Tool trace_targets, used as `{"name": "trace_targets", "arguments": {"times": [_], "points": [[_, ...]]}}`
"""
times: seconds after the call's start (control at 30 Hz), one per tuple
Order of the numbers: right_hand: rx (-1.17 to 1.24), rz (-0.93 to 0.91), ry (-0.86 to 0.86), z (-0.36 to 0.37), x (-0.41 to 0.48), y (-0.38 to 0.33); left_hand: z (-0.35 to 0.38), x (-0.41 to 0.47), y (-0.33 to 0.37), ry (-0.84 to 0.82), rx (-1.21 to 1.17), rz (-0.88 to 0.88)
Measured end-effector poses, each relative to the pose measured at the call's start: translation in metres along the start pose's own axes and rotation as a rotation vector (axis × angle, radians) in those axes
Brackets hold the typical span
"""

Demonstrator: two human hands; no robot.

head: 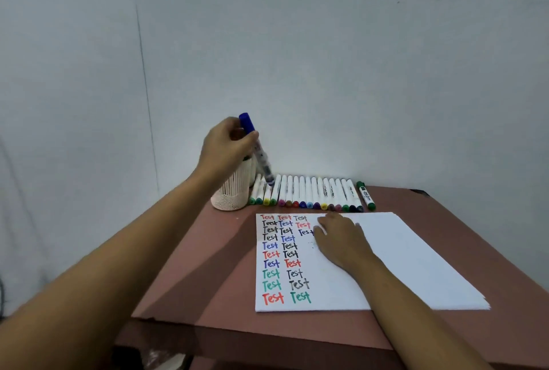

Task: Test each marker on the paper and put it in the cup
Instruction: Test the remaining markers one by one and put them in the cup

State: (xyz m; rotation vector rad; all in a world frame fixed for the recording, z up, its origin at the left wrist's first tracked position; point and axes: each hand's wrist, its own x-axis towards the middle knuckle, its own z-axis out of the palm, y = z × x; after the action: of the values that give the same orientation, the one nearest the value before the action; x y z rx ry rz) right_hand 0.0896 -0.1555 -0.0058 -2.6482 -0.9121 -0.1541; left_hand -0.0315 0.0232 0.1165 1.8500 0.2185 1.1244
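Paper (pixel 416 251) part-filled with tests, left hand (pixel 227 144) grip clenched on the blue marker (pixel 257 150) above the cup (pixel 231 188), right hand (pixel 341 239) grip released, row of markers (pixel 312 191) beside the cup seemingly untested.

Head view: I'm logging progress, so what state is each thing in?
cup: upright, inside hidden.
blue marker: tilted, lifted beside the cup.
left hand: grips the blue marker.
paper: flat, left part filled with "Test" words.
right hand: flat on the paper.
row of markers: lying capped behind the paper.
green marker: lying capped, right of the row.
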Motion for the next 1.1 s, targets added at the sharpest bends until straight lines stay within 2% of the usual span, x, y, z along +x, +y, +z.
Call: {"name": "trace_targets", "arguments": {"times": [0.17, 0.33, 0.63, 0.87, 0.97, 1.1], "points": [[-0.034, -0.006, 0.011, -0.002, -0.001, -0.003, -0.034, 0.041, 0.018, 0.116, 0.242, 0.125], [-0.033, 0.004, -0.001, -0.004, -0.002, -0.004, -0.052, 0.062, 0.019, 0.180, 0.345, 0.105], [-0.026, 0.005, 0.003, -0.005, -0.002, -0.004, -0.035, 0.052, -0.027, -0.019, 0.474, 0.040], [-0.040, 0.004, -0.007, -0.006, -0.002, -0.005, -0.035, 0.045, -0.047, -0.137, 0.673, -0.008], [-0.038, 0.000, -0.008, -0.005, -0.002, -0.004, -0.031, 0.039, -0.042, -0.088, 0.661, 0.082], [-0.036, -0.006, 0.011, -0.004, -0.001, -0.004, -0.008, 0.015, -0.032, 0.034, 0.621, 0.362]]}}
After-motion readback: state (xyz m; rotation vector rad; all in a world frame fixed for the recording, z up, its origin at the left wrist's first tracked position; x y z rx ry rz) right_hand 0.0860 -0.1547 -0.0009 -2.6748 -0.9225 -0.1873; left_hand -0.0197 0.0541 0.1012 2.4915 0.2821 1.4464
